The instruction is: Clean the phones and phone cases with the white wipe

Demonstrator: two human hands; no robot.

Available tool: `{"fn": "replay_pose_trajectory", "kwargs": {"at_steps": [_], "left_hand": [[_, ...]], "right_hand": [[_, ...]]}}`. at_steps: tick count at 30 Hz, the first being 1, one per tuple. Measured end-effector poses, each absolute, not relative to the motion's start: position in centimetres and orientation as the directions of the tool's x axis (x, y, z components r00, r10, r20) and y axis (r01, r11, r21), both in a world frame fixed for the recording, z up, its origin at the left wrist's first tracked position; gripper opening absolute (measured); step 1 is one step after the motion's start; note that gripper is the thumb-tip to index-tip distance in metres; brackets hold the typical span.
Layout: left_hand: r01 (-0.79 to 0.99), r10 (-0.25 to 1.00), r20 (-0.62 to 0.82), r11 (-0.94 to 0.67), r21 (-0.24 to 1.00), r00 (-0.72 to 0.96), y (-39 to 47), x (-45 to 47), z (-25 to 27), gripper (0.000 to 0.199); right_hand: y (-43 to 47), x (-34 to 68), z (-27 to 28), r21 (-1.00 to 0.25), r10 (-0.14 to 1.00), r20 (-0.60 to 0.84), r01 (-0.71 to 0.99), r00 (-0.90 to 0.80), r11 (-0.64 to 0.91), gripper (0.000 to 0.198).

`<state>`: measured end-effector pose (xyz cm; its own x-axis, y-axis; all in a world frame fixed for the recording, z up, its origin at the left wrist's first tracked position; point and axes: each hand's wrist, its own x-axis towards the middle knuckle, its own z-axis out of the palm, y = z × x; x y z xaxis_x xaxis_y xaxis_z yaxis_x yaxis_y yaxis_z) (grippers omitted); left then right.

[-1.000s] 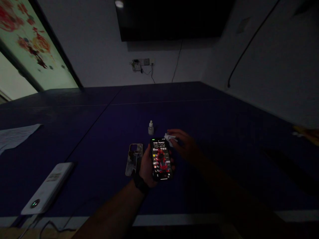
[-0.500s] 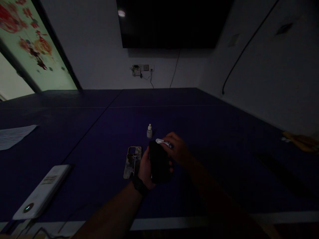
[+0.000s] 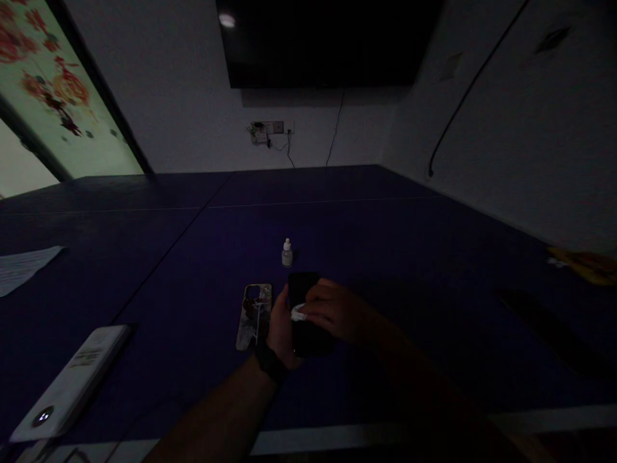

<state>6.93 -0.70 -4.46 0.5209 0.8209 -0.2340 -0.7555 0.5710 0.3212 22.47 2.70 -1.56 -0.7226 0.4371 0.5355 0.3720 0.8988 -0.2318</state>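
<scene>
A dark smartphone (image 3: 308, 341) lies in my left hand (image 3: 281, 328), whose fingers wrap its edge from below. Pinched in my right hand (image 3: 335, 310) is a small white cloth (image 3: 298, 312), pressed on the middle of the phone's dark face. A patterned phone case (image 3: 254, 316) rests on the table just left of my left hand. Beyond the phone stands a small dropper bottle (image 3: 287, 254) with a white cap, upright. The dim light hides most of the phone's detail.
On the dark blue table (image 3: 193, 289) a white power bank (image 3: 72, 382) lies at the near left. A paper sheet (image 3: 26, 269) is at the far left. To the right are a dark flat object (image 3: 544, 328) and a yellow item (image 3: 585, 265). A screen (image 3: 332, 45) hangs on the wall.
My right hand has slid the white cloth from the phone's top end down towards its middle. The left hand keeps its hold. The view has shifted slightly.
</scene>
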Motion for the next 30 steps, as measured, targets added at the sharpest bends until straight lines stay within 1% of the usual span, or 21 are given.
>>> {"fn": "replay_pose_trajectory", "kwargs": {"at_steps": [2,5,7,8,10,13,14,15,16,18,20,21,22,23,25,27,29,30], "left_hand": [[-0.724,0.795,-0.247,0.606,0.328,0.554,-0.8,7.0,-4.4,0.059],[-0.630,0.745,-0.246,0.659,0.411,0.619,-1.2,7.2,-4.4,0.072],[-0.611,0.737,-0.232,0.663,0.433,0.635,-1.4,7.3,-4.3,0.073],[-0.616,0.740,-0.228,0.659,0.430,0.633,-1.4,7.3,-4.3,0.072],[-0.649,0.754,-0.234,0.650,0.396,0.613,-1.2,7.1,-4.1,0.066],[-0.717,0.786,-0.271,0.618,0.322,0.556,-0.7,6.8,-3.9,0.057],[-0.737,0.800,-0.278,0.599,0.312,0.532,-0.6,6.7,-3.8,0.054],[-0.751,0.813,-0.280,0.580,0.315,0.510,-0.5,6.6,-3.8,0.052],[-0.757,0.823,-0.275,0.567,0.326,0.498,-0.6,6.6,-3.8,0.051],[-0.742,0.824,-0.257,0.567,0.358,0.506,-0.8,6.7,-4.0,0.052],[-0.699,0.799,-0.235,0.600,0.389,0.554,-1.0,6.9,-4.2,0.058],[-0.683,0.787,-0.224,0.612,0.399,0.575,-1.1,6.9,-4.3,0.060],[-0.677,0.780,-0.216,0.619,0.399,0.587,-1.1,6.9,-4.3,0.061],[-0.687,0.784,-0.209,0.615,0.386,0.585,-1.0,6.9,-4.4,0.059],[-0.735,0.810,-0.194,0.585,0.342,0.554,-0.7,6.6,-4.3,0.053],[-0.758,0.817,-0.193,0.576,0.305,0.543,-0.4,6.4,-4.2,0.052],[-0.754,0.809,-0.204,0.587,0.294,0.551,-0.3,6.2,-4.0,0.057],[-0.744,0.802,-0.209,0.597,0.298,0.560,-0.3,6.3,-3.9,0.060]], "right_hand": [[2.7,22.7,-1.6,-0.212,0.472,0.538,0.430,-0.699,0.878,0.017],[3.6,23.1,-1.3,-0.202,0.596,0.604,0.622,-0.529,0.756,0.021],[4.0,23.1,-1.0,-0.216,0.636,0.637,0.691,-0.437,0.690,0.024],[3.9,23.0,-0.9,-0.220,0.636,0.638,0.688,-0.435,0.691,0.024],[3.3,22.8,-0.7,-0.213,0.598,0.602,0.616,-0.528,0.758,0.023],[1.9,22.5,-0.6,-0.201,0.451,0.511,0.409,-0.731,0.890,0.017],[1.6,22.4,-0.6,-0.200,0.409,0.489,0.357,-0.770,0.912,0.015],[1.4,22.4,-0.6,-0.194,0.391,0.478,0.340,-0.786,0.920,0.014],[1.5,22.4,-0.6,-0.183,0.404,0.484,0.362,-0.777,0.914,0.013],[2.0,22.3,-0.6,-0.168,0.502,0.526,0.495,-0.687,0.853,0.015],[2.6,22.1,-0.6,-0.193,0.598,0.580,0.620,-0.553,0.761,0.018],[2.8,22.0,-0.6,-0.214,0.619,0.590,0.638,-0.519,0.740,0.020],[2.9,21.9,-0.6,-0.230,0.622,0.585,0.629,-0.520,0.743,0.020],[2.7,21.8,-0.5,-0.236,0.607,0.567,0.596,-0.557,0.767,0.019],[2.1,21.8,-0.4,-0.221,0.533,0.505,0.495,-0.679,0.840,0.016],[1.3,21.8,-0.3,-0.196,0.455,0.448,0.412,-0.770,0.890,0.013],[1.1,21.9,-0.2,-0.165,0.431,0.438,0.401,-0.789,0.901,0.012],[1.2,21.9,-0.1,-0.151,0.456,0.462,0.439,-0.761,0.886,0.013]]}}
